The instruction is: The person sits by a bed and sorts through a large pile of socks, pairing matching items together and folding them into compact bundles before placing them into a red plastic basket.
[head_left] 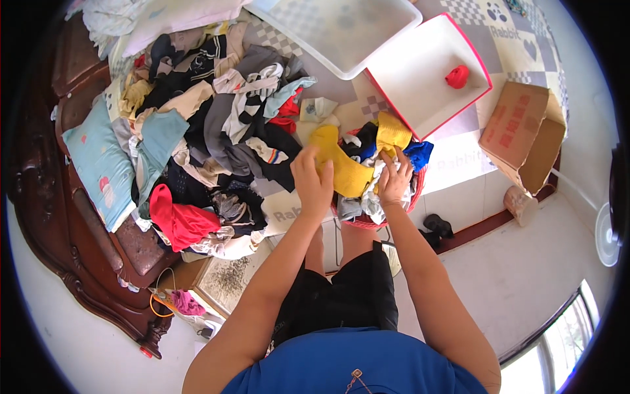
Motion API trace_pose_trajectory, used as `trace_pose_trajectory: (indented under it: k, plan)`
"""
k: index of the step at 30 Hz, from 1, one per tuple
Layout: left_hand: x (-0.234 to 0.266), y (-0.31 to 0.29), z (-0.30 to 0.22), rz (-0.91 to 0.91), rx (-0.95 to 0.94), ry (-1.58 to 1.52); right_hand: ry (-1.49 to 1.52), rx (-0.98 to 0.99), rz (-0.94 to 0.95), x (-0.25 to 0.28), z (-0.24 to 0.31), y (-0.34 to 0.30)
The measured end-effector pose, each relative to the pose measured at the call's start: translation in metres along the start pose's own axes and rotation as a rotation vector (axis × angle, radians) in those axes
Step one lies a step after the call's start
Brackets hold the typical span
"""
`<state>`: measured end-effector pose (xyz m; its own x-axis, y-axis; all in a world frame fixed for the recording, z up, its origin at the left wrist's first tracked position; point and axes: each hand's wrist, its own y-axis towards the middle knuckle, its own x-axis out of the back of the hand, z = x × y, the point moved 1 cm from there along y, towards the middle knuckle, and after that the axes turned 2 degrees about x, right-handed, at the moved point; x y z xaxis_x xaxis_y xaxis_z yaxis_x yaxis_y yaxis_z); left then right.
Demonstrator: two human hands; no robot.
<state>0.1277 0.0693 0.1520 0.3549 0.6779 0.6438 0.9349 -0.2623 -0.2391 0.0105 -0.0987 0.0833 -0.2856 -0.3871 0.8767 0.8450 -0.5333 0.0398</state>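
My left hand (312, 182) is curled at the left edge of a long yellow sock (351, 172), thumb and fingers closing on it. This sock lies across the left part of a red basket (417, 190) heaped with small clothes. Over the same basket, my right hand (395, 177) has its fingers bent down on the lower end of a second yellow sock-like piece (392, 131); its fingertips are partly hidden in the fabric. White and grey cloth (373, 202) lies under my right hand, and a blue piece (419, 155) sticks out on the right.
A large mixed clothes pile (230, 131) covers the bed's left side, beside a light blue pillow (105, 164). Beyond the basket are a clear plastic bin (341, 39) and a white box (420, 79) holding a red bundle (457, 77). A cardboard box (518, 128) sits at the right.
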Motion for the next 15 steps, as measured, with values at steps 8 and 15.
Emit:
trace_pose_trajectory:
  k: [8, 15]
  plan:
    - [-0.061, -0.049, -0.022, 0.278, -0.372, 0.050, -0.044, 0.013, -0.037, -0.009, -0.012, -0.003]
    - [-0.070, 0.032, 0.007, 0.396, 0.066, 0.136, -0.124, -0.065, -0.008, -0.008, 0.018, 0.025]
